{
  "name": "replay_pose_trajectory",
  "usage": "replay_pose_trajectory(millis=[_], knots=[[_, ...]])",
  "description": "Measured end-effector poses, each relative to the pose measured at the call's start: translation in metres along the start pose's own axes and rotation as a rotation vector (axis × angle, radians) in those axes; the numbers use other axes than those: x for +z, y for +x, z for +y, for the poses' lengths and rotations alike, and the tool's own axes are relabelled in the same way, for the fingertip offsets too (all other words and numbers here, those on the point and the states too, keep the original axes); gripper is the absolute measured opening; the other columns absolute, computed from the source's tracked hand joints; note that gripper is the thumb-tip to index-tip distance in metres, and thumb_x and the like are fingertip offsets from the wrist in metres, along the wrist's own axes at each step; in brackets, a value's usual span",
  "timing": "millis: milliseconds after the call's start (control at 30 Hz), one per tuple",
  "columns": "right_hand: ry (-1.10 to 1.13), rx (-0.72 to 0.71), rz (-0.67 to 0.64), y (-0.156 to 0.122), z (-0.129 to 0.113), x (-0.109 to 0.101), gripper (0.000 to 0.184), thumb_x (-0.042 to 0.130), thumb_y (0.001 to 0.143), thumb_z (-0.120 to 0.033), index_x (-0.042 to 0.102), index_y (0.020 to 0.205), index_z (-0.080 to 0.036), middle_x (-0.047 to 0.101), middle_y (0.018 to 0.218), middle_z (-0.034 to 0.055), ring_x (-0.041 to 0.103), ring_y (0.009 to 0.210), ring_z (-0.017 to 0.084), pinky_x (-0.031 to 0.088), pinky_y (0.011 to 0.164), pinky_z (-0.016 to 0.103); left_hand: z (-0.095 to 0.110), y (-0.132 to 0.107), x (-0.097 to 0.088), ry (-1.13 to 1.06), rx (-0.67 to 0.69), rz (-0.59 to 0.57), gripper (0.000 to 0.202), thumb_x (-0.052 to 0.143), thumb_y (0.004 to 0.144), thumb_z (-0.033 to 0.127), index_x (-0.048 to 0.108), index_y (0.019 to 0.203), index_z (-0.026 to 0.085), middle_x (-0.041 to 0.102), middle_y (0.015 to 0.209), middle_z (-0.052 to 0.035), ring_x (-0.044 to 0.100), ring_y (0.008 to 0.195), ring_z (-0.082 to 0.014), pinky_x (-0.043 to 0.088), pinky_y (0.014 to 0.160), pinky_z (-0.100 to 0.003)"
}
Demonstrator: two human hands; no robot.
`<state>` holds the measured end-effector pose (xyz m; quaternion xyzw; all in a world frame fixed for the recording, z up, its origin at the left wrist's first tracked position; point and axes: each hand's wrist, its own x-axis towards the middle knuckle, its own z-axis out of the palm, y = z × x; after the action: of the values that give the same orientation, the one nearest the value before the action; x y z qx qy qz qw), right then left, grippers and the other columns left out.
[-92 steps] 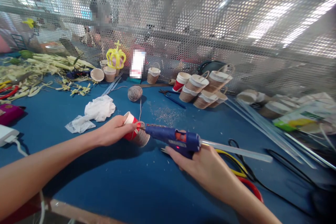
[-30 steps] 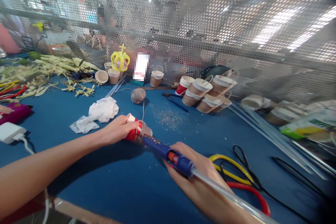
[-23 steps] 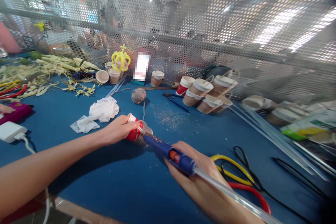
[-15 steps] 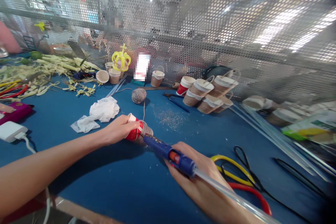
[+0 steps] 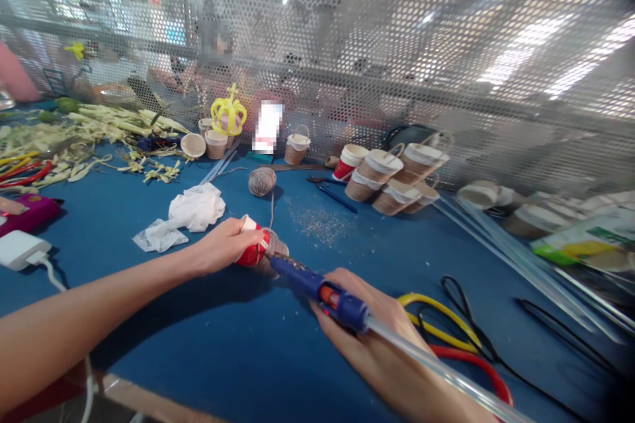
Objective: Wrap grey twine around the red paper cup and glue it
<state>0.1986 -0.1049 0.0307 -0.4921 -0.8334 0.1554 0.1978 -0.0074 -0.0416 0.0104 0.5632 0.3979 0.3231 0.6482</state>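
Note:
My left hand (image 5: 225,244) grips a red paper cup (image 5: 253,246), tilted on its side, with its lower part wound in grey-beige yarn. From the cup a strand runs back to a ball of grey yarn (image 5: 262,181). My right hand (image 5: 370,324) is wrapped around a blue hot glue gun (image 5: 317,287), with a long clear glue stick (image 5: 426,357) sticking out of its rear. The gun's nozzle points at the cup and reaches the edge of the yarn winding; whether it touches cannot be made out.
Several yarn-wrapped cups (image 5: 387,178) stand stacked at the right rear, beside pliers (image 5: 337,198). Crumpled white plastic (image 5: 197,208) lies left of the cup. Scissors with yellow and red handles (image 5: 471,370) and a black cord (image 5: 489,344) lie near my right hand. A perforated metal screen (image 5: 317,46) closes the back.
Almost nothing differs. Both hands, the cup and the glue gun hold nearly the same positions, with only a very slight shift of the view.

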Motion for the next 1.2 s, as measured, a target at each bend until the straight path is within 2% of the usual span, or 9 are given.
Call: replay_pose_trajectory(millis=[100,233,367,467,800,933,1033,1200], knots=[[0.01,0.004,-0.018,0.0,0.0002,0.001,0.006,0.046,0.077,-0.018,0.05,0.074,-0.021,0.054,0.064,-0.0036,0.049,0.049,0.008,0.039,0.048,0.019,-0.0006,0.0002,-0.0003,0.003,-0.001,0.02,0.021,0.048,0.071,0.024,0.064,0.062,0.014,0.061,0.055,0.0021,0.048,0.05,-0.0086,0.035,0.05,-0.018],[-0.005,0.001,0.023,0.0013,-0.0011,0.0016,0.006,0.046,0.077,-0.017,0.05,0.073,-0.021,0.054,0.064,-0.0034,0.049,0.049,0.008,0.038,0.048,0.02,-0.0009,-0.0002,-0.0006,-0.017,-0.007,-0.01,0.022,0.046,0.071,0.023,0.065,0.065,0.014,0.063,0.06,0.0008,0.051,0.053,-0.0092,0.036,0.052,-0.018],[0.017,-0.001,0.002,0.0019,-0.0022,0.0005,0.007,0.045,0.077,-0.017,0.05,0.073,-0.021,0.054,0.063,-0.0036,0.05,0.049,0.008,0.038,0.049,0.019,-0.0015,-0.0001,-0.0019,0.009,-0.009,0.028,0.024,0.048,0.073,0.027,0.064,0.061,0.013,0.061,0.056,0.0019,0.05,0.052,-0.0087,0.036,0.051,-0.018],[0.006,0.011,0.008,0.0014,-0.0015,-0.0002,0.006,0.046,0.077,-0.019,0.05,0.074,-0.021,0.055,0.063,-0.0033,0.05,0.05,0.008,0.039,0.049,0.02,-0.0016,-0.0001,-0.0019,-0.004,-0.003,-0.001,0.023,0.046,0.073,0.025,0.064,0.063,0.014,0.062,0.059,0.002,0.051,0.054,-0.0089,0.037,0.054,-0.018],[0.031,0.047,-0.056,0.0013,-0.0048,-0.0023,0.007,0.046,0.078,-0.019,0.051,0.075,-0.021,0.056,0.066,-0.0027,0.051,0.052,0.009,0.04,0.051,0.021,0.0005,-0.0007,0.0,0.019,-0.015,0.019,0.02,0.047,0.07,0.024,0.062,0.061,0.014,0.059,0.055,0.003,0.048,0.051,-0.0088,0.035,0.052,-0.019],[0.047,0.067,-0.084,0.0009,-0.0053,-0.003,0.007,0.045,0.079,-0.02,0.051,0.076,-0.021,0.056,0.067,-0.0024,0.05,0.053,0.009,0.039,0.051,0.021,0.0009,-0.0006,0.0002,0.014,-0.008,0.001,0.021,0.046,0.07,0.024,0.064,0.065,0.014,0.062,0.06,0.0022,0.05,0.054,-0.0097,0.037,0.054,-0.02],[0.055,0.104,-0.063,0.0007,-0.0036,-0.0025,0.01,0.045,0.08,-0.025,0.05,0.073,-0.02,0.056,0.065,-0.0026,0.049,0.053,0.01,0.039,0.051,0.022,0.0,-0.0006,0.0004,0.042,-0.008,0.01,0.022,0.046,0.07,0.025,0.064,0.066,0.013,0.063,0.062,0.0004,0.052,0.057,-0.0115,0.038,0.056,-0.021],[0.079,0.147,0.01,0.0008,0.0033,-0.0004,0.011,0.045,0.08,-0.029,0.05,0.074,-0.02,0.056,0.065,-0.0018,0.049,0.056,0.011,0.04,0.054,0.023,-0.0046,-0.0009,-0.0013,0.191,0.039,0.088,0.026,0.046,0.071,0.032,0.063,0.066,0.011,0.061,0.06,-0.0022,0.051,0.057,-0.0144,0.036,0.053,-0.023]])
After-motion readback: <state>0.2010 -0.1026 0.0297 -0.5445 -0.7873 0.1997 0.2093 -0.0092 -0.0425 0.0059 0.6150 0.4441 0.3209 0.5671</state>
